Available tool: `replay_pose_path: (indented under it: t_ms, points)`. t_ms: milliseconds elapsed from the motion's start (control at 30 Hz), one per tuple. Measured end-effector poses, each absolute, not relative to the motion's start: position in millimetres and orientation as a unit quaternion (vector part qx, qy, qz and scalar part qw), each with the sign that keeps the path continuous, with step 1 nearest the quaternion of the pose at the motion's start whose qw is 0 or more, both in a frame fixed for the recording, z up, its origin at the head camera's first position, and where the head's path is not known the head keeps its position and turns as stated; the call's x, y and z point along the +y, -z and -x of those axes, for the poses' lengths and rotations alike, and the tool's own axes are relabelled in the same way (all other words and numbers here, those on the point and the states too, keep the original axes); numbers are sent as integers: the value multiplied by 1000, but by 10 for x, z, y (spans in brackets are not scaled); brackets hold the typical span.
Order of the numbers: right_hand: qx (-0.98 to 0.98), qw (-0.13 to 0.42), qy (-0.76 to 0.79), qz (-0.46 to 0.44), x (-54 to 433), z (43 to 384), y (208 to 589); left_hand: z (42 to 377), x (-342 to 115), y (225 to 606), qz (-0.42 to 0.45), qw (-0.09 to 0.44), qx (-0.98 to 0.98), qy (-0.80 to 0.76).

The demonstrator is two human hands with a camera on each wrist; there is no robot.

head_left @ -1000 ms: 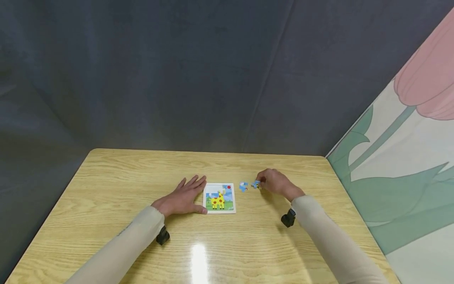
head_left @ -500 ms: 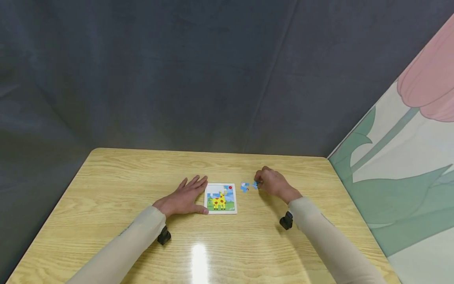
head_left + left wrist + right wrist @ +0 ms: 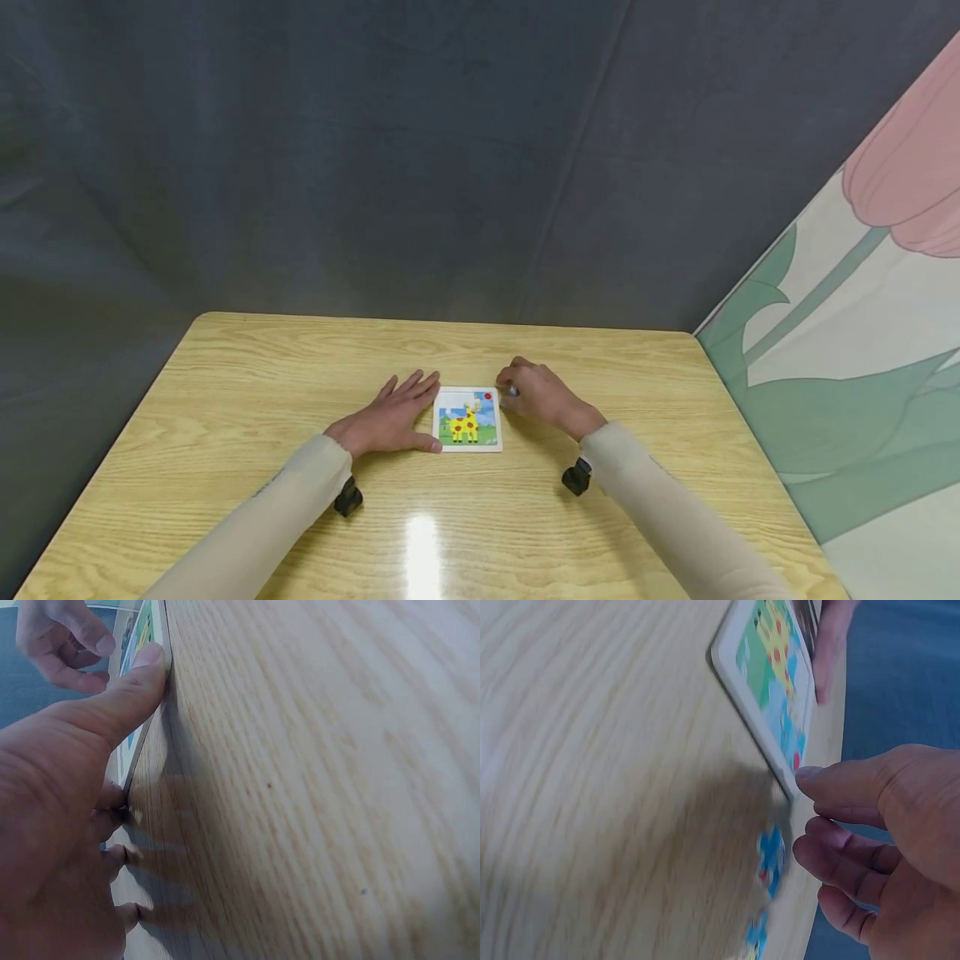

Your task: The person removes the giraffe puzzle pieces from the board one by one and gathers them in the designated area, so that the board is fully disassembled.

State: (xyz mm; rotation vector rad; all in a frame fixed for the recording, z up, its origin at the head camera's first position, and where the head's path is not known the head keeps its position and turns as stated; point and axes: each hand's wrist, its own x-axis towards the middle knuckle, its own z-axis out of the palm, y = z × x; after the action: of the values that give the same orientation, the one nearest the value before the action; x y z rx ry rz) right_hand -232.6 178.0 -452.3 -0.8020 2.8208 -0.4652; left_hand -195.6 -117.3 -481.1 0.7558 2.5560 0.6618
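A giraffe jigsaw puzzle in a white-bordered tray [image 3: 486, 448] lies flat on the table. White bare area shows at its upper left. My left hand [image 3: 386, 423] rests beside it with fingers spread. Its thumb [image 3: 139, 682] touches the tray's near left corner; the fingertips are at the left edge. My right hand [image 3: 546, 398] hovers just right of the tray, fingers loosely bent, with a gap between thumb and fingers. In the right wrist view a blue puzzle piece [image 3: 771, 859] lies on the table below it, and a second piece [image 3: 756, 934] lies beyond, partly cut off.
The wooden table [image 3: 300, 350] ends at a dark curtain [image 3: 375, 167] behind. A flower-patterned panel [image 3: 862, 375] stands at the right. Both wrists wear small black cameras.
My right hand has moved left from the right-hand puzzle piece to beside the tray, covering most of the loose pieces in the head view. My left hand has stayed put.
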Motion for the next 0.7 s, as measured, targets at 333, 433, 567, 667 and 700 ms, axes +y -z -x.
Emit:
replay_pose_path:
  t_ms: [333, 433, 567, 667, 700]
  points:
    - [946, 121, 141, 267, 1539, 2281, 4563, 1969, -1171, 4835, -269, 198, 914, -230]
    - [947, 137, 134, 258, 1508, 2290, 4564, 1968, -1180, 4825, -271, 196, 914, -230]
    - [946, 159, 141, 243, 1480, 2318, 4553, 1963, -1184, 4815, -271, 196, 914, -231]
    - [945, 167, 147, 238, 1461, 2340, 4542, 1963, -1182, 4819, -270, 198, 914, -229]
    - [945, 168, 148, 238, 1455, 2346, 4541, 1964, -1181, 4820, -269, 199, 915, -226]
